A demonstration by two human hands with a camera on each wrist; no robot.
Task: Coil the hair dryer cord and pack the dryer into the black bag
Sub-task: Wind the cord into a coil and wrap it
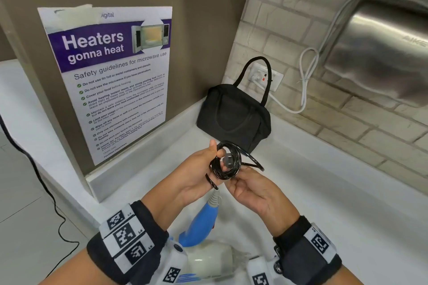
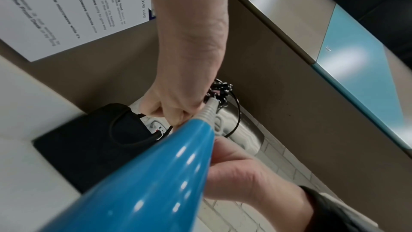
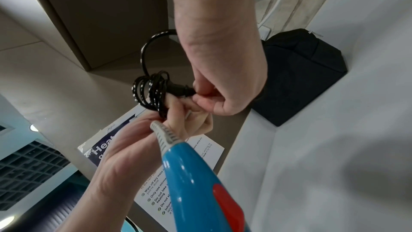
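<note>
Gripping coiled cord [image 1: 225,162]: left hand [image 1: 199,176]; poster [image 1: 108,76] reads "Heaters gonna heat".

Black cord [image 1: 225,162] wound in tight coil, one loose loop sticking out, plug at coil centre. Blue-handled hair dryer [image 1: 203,222] hangs below coil, pale barrel low. Black bag [image 1: 234,115] upright in counter [image 1: 324,192] corner, handle raised.

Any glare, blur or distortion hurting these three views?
Head: wide-angle bends the poster edges; the cord stays sharp with small highlights. Left wrist: poster text smeared, the dryer close, with glare streaks. Right wrist: the plug is readable; a soft shadow darkens the counter.
</note>
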